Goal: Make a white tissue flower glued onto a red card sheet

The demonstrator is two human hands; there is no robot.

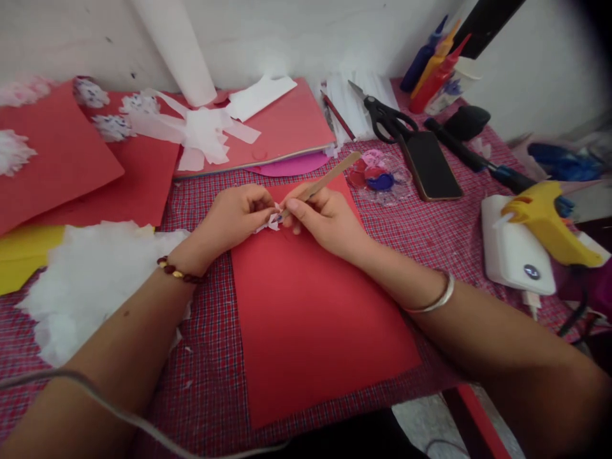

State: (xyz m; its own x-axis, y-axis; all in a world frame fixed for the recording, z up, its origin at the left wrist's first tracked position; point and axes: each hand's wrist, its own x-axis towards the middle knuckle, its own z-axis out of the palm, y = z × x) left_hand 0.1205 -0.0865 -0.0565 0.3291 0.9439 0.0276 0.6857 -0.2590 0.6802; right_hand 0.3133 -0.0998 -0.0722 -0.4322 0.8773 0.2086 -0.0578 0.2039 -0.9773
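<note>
My left hand pinches a small white paper piece with frilled edges and a bluish mark. In my right hand is a flat wooden stick, slanting up to the right, its lower tip at the paper piece. Both hands are close together above the top part of a red paper sheet. Just beyond my right hand sits a clear plastic palette with red, pink and blue paint. My fingertips partly hide the paper piece and the stick's lower end.
White tissue pieces lie at left, below red sheets bearing frilly paper flowers. Black scissors and a phone are at back right, near paint bottles. A yellow glue gun rests on a white box. A cable crosses the lower left.
</note>
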